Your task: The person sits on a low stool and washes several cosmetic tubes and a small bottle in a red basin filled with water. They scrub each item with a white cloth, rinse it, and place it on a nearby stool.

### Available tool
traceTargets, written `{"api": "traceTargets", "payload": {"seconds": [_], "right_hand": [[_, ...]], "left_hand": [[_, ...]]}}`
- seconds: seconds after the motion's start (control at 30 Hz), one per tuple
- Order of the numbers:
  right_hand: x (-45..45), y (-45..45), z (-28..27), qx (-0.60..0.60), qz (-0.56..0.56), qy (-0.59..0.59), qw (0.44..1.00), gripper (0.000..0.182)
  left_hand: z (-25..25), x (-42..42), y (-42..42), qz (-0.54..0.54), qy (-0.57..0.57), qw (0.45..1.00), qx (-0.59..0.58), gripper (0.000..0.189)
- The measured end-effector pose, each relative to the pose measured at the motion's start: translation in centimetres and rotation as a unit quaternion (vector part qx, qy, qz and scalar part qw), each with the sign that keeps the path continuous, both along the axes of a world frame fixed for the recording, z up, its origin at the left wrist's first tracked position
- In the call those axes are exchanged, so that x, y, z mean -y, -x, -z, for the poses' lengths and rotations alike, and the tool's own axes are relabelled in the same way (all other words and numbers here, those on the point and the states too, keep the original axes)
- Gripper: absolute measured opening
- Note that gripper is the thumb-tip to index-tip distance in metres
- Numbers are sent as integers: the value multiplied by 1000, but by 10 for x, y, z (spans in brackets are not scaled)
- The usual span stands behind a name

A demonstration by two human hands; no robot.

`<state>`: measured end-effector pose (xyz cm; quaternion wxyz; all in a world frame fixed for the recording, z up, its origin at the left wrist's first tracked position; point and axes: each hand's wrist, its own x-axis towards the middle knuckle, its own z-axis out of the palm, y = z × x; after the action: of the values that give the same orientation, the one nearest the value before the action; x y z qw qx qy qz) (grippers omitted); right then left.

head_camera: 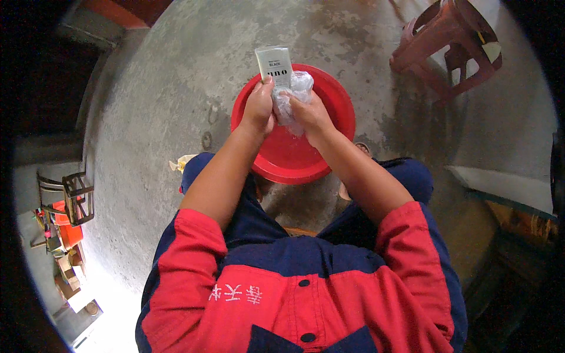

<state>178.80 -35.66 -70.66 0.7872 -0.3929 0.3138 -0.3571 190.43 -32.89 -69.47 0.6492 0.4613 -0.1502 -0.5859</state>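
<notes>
Over a round red plastic basin [291,161], my left hand [259,106] grips the side of a pale, flat-ended squeeze tube [274,59] bearing dark printing. The wide end of the tube points away from me. My right hand [311,112] is closed on a crumpled clear plastic bag or film [301,81], pressed against the tube's lower right part. That plastic and my fingers hide the tube's lower end. The basin stands on the floor between my knees.
A reddish plastic stool [446,53] is at the upper right. Beside my left knee is a pale bottle with a yellowish top [182,163]. A dark wooden chair [78,198], red containers [69,234] and cardboard boxes [68,271] lie at the far left.
</notes>
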Motion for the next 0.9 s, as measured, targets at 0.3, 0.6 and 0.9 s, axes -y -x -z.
{"api": "traceTargets", "payload": {"seconds": [0.3, 0.6, 0.9], "right_hand": [[41, 13, -6, 4, 19, -58, 998, 28], [14, 28, -28, -59, -164, -147, 974, 42], [21, 30, 3, 139, -139, -157, 968, 35]], "left_hand": [[-9, -7, 22, 113, 18, 993, -26, 29], [0, 18, 0, -64, 36, 997, -34, 31], [-5, 13, -2, -63, 77, 995, -20, 30]]}}
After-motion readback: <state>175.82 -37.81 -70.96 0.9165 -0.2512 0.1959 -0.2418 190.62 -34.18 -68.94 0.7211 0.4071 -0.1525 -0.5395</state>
